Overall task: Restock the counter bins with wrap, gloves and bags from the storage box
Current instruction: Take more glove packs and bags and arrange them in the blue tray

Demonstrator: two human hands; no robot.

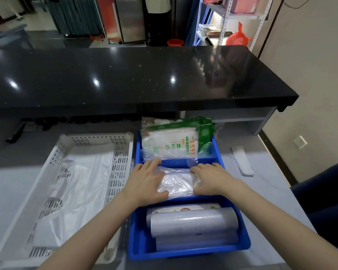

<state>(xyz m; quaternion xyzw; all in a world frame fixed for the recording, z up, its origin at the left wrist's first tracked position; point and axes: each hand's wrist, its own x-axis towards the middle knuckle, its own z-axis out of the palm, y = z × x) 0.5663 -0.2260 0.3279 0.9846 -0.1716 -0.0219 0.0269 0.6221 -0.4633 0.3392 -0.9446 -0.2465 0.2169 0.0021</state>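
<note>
Shop back-counter area: black stone counter, metal storage shelving (red bag hanging), display fridge.

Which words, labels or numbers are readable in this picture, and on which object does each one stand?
"一次性手": orange print on the glove packet in the far compartment of the blue bin; what follows is hidden.
Small green print on that packet: too blurred to read.
Label on the rear wrap roll: too blurred to read.
</note>
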